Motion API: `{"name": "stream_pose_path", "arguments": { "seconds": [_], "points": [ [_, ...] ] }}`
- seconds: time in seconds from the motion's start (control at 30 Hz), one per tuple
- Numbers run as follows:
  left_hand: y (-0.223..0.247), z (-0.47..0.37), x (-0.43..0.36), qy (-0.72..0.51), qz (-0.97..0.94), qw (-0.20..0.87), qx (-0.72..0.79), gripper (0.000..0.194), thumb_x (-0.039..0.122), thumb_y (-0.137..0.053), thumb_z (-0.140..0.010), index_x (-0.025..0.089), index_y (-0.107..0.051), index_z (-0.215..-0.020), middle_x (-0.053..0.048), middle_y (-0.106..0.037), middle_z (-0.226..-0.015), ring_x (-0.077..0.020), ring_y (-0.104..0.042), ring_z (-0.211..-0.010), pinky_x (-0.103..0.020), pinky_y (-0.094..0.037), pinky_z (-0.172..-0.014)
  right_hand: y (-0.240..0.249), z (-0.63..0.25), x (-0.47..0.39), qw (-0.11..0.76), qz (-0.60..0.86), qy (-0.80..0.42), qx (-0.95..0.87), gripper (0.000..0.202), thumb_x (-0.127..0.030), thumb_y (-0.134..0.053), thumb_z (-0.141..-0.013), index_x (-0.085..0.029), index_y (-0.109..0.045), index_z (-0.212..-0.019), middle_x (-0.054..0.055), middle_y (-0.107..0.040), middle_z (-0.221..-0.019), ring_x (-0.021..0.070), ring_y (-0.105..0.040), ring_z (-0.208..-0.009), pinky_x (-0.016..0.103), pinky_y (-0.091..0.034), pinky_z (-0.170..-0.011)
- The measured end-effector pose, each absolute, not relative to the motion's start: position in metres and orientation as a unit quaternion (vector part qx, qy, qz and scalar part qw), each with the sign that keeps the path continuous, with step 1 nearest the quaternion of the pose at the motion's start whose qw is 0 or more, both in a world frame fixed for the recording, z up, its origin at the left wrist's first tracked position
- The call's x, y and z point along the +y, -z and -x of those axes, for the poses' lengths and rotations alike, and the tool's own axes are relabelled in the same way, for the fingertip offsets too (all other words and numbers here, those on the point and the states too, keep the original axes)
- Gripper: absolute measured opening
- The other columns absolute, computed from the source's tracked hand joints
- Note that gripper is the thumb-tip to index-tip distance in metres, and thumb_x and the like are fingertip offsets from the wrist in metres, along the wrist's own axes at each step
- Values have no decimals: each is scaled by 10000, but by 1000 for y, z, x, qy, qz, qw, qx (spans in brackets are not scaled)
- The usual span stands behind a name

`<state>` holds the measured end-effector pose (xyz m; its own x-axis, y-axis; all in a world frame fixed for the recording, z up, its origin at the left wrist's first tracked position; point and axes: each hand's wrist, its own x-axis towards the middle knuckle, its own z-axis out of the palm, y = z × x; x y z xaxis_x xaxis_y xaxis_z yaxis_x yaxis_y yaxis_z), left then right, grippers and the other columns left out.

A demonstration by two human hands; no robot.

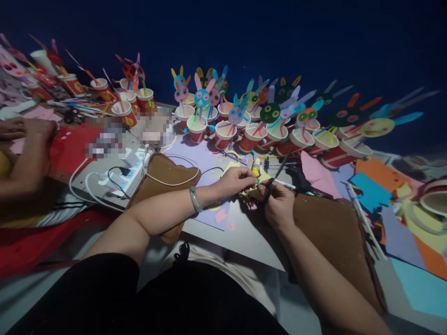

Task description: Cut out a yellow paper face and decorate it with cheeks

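Observation:
My right hand [280, 204] is closed round the dark handles of a pair of scissors [280, 168], whose blades point up and away from me. Close beside it, my left hand [239, 180] is pinched shut, its fingertips almost touching the scissors. A tiny coloured bit shows at those fingertips, too small to make out. Under both hands lie yellow paper [232, 168] and a lilac sheet [209, 218]. Pink paper scraps [220, 215] are scattered on the sheet. A yellow glue stick [256, 165] stands just beyond my fingers.
Red paper cups [225, 137] with paper rabbit heads line the back. Brown pads [324, 242] lie either side of my hands. On the left are a white power strip [134, 172], cables and another person's hands [31, 132]. Coloured paper and tape rolls [435, 202] sit right.

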<state>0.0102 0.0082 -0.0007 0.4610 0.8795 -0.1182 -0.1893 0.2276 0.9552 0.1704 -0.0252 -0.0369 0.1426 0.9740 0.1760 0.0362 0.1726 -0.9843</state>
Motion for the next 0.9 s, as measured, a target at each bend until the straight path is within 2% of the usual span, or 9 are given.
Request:
{"name": "stream_pose_path", "arguments": {
  "seconds": [0.27, 0.6, 0.9],
  "points": [
    [-2, -12, 9, -380, -482, 700, 366, 72, 179, -612, -783, 137, -587, -730, 70, -512, -534, -41, -446, -469, -196, -320, -495, 41, -172, -24, 570, 498, -394, -521, 216, -319, -808, -684, -185, -641, -654, -25, -584, -650, 100, -479, -584, 231, -419, -556],
    [6, -11, 11, -396, -492, 694, 345, 126, 243, -647, -767, 130, -596, -748, 64, -530, -568, -40, -464, -483, -194, -329, -491, 32, -168, -25, 575, 504, -397, -509, 212, -318, -823, -656, -183, -659, -654, -40, -545, -598, 89, -430, -548, 236, -397, -537],
    [4, -11, 11, -381, -495, 690, 365, 108, 227, -640, -763, 133, -594, -741, 72, -508, -559, -39, -436, -487, -208, -318, -513, 25, -164, -27, 574, 506, -397, -506, 232, -320, -843, -617, -187, -654, -629, -35, -556, -593, 91, -442, -536, 231, -388, -502]
  ]
}}
